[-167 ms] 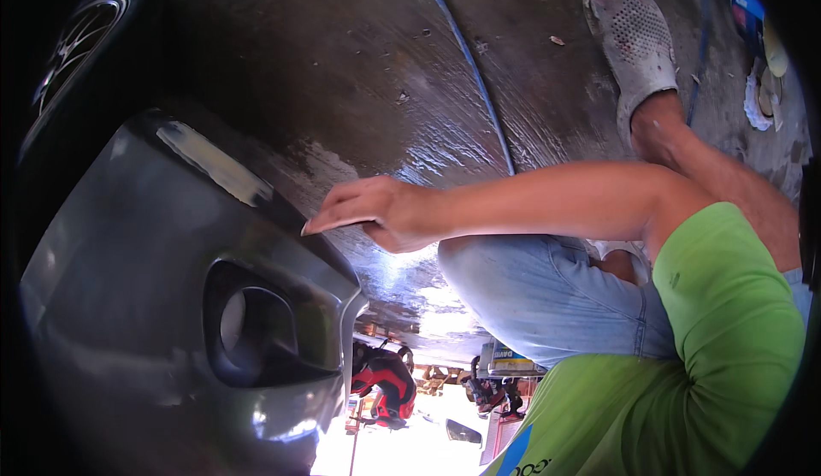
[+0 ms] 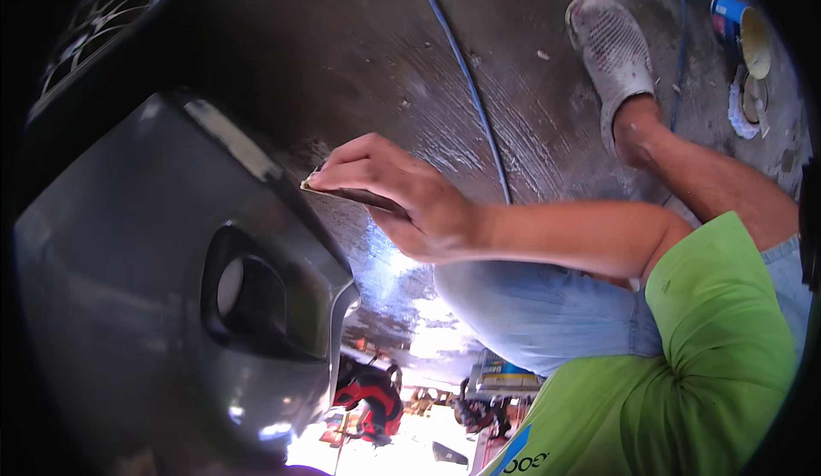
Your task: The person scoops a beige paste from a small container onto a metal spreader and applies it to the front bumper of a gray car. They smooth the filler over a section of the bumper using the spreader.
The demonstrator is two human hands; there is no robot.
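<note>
My right hand [image 2: 423,198] is closed on a thin, flat, dark putty spreader [image 2: 363,197], with cream-coloured paste on its tip. The hand hovers beside the edge of a dark grey car bumper [image 2: 128,245], and a narrow gap seems to separate spreader and bumper. Along the bumper's upper corner runs a pale strip of filler [image 2: 233,140], just up and left of the spreader tip. Below that lies a round recess [image 2: 256,296] in the bumper. My left hand is out of view.
A car wheel [image 2: 103,31] stands at the upper left. Across the wet floor runs a blue hose [image 2: 466,65]. At the upper right a blue can [image 2: 731,23] lies near a round lid [image 2: 753,104]. My bent knee [image 2: 479,296] is below my forearm.
My right hand has moved up and turned, away from the bumper edge, so the putty spreader shows more plainly. The whole view has shifted slightly.
</note>
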